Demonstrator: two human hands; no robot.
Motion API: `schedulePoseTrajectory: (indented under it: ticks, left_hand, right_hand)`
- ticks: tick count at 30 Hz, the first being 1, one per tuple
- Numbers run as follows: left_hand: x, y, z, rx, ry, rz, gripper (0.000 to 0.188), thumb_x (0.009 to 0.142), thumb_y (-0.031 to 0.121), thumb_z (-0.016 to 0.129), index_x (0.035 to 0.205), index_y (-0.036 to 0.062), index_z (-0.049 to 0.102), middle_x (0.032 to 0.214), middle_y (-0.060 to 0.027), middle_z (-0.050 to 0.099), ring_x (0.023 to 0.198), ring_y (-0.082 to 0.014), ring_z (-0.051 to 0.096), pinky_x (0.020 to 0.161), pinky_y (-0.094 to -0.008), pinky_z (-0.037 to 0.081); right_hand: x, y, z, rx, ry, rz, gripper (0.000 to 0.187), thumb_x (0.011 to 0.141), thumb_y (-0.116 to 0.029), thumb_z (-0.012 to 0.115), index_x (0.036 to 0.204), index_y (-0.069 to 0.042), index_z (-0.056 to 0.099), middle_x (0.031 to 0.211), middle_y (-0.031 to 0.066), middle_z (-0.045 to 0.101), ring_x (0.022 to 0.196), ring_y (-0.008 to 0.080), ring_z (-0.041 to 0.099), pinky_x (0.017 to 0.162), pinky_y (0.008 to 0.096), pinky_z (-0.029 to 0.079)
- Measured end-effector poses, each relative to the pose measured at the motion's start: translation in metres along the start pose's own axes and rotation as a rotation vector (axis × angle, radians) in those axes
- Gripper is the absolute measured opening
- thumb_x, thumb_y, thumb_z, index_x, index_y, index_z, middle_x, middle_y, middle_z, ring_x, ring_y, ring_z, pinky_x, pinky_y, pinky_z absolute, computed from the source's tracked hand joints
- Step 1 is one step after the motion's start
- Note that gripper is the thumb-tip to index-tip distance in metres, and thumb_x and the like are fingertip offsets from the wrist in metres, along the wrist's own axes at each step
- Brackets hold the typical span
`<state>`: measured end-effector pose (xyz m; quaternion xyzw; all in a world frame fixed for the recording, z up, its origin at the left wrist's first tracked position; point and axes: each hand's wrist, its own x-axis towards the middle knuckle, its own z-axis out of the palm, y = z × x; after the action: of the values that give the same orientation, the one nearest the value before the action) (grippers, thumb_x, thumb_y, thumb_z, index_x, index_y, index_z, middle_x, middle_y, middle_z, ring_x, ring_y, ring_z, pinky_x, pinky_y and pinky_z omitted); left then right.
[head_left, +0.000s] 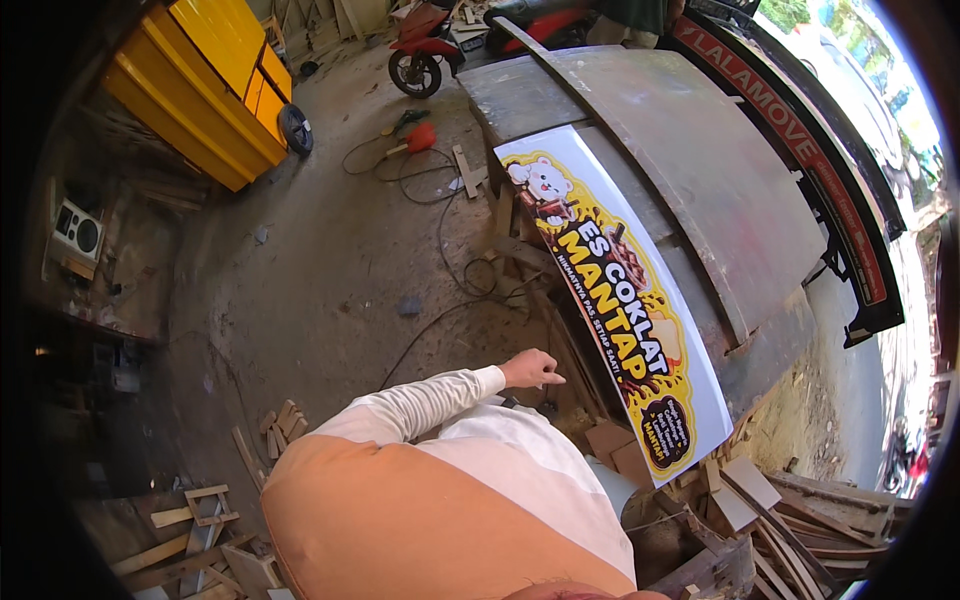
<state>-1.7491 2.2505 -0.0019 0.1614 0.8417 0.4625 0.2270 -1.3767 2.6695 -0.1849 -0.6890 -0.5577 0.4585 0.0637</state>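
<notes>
Cream-coloured sleeve (430, 400) ends at the left hand (530, 368), its fingers partly curled, whether gripping anything I cannot tell; the right hand is out of view; just beyond the left hand, a printed sign (612, 300) lies along the left edge of the tabletop (740, 180); a long bar (645, 168) spans its far and near edges.

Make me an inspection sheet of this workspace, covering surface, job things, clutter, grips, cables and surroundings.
Surface: scuffed grey tabletop, long bar across it.
Job things: printed banner along the tabletop's edge, artwork up.
Clutter: wooden offcuts on the floor; more piled at lower right.
Grips: left grip beside the banner, apart from it, nothing seen held; right grip not in view.
Cables: dark cable looping across the floor.
Surroundings: yellow wheeled cart, red motorcycle, speaker.
</notes>
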Motion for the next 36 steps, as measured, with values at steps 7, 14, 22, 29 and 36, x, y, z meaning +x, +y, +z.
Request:
schedulePoseTrajectory:
  ticks: [7, 14, 22, 29, 36]
  left_hand:
    - [-0.017, -0.072, -0.054, -0.019, 0.237, -0.015, 0.028, 0.081, 0.027, 0.076, 0.089, 0.0020, 0.067, 0.084, -0.0163, 0.070, 0.082, -0.0328, 0.069, 0.073, -0.0429, 0.052]
    - [-0.020, -0.122, -0.092, 0.098, 0.407, -0.101, 0.041, 0.083, 0.028, 0.075, 0.116, 0.0046, 0.068, 0.105, -0.0169, 0.071, 0.099, -0.0349, 0.067, 0.087, -0.0439, 0.053]
    - [0.019, -0.107, -0.082, -0.331, 0.113, -0.171, 0.037, 0.089, 0.030, 0.074, 0.108, -0.0013, 0.072, 0.090, -0.0101, 0.074, 0.081, -0.0172, 0.070, 0.076, -0.0325, 0.054]
    - [0.034, -0.079, -0.077, -0.327, 0.047, -0.055, 0.043, 0.089, 0.032, 0.073, 0.116, -0.0018, 0.068, 0.089, -0.0123, 0.072, 0.076, -0.0172, 0.070, 0.072, -0.0322, 0.054]
    - [0.004, -0.113, -0.120, -0.208, -0.053, -0.156, 0.039, 0.090, 0.032, 0.072, 0.109, -0.0026, 0.069, 0.088, -0.0112, 0.073, 0.072, -0.0179, 0.069, 0.070, -0.0336, 0.054]
  right_hand:
    - [-0.014, 0.002, 0.007, 0.067, -0.010, -0.059, 0.033, 0.089, 0.001, 0.059, 0.121, 0.005, 0.062, 0.110, 0.0198, 0.072, 0.090, 0.0276, 0.071, 0.060, 0.0340, 0.054]
    - [-0.052, -0.028, 0.004, 0.249, -0.064, -0.011, 0.044, 0.083, 0.014, 0.053, 0.126, 0.005, 0.059, 0.120, 0.0212, 0.068, 0.102, 0.0307, 0.069, 0.073, 0.0390, 0.057]
    - [-0.005, 0.056, -0.022, 0.308, -0.107, -0.029, 0.031, 0.086, 0.008, 0.053, 0.115, 0.003, 0.062, 0.083, 0.0115, 0.065, 0.071, 0.0191, 0.065, 0.061, 0.0303, 0.052]
    - [-0.071, -0.022, -0.015, 0.274, 0.130, -0.142, 0.026, 0.091, -0.007, 0.055, 0.113, 0.001, 0.065, 0.079, 0.0083, 0.063, 0.064, 0.0158, 0.058, 0.056, 0.0277, 0.046]
    - [-0.138, -0.139, -0.175, 0.552, 0.675, -0.665, 0.029, 0.096, -0.022, 0.056, 0.111, 0.000, 0.068, 0.074, 0.0051, 0.061, 0.057, 0.0125, 0.050, 0.050, 0.0251, 0.039]
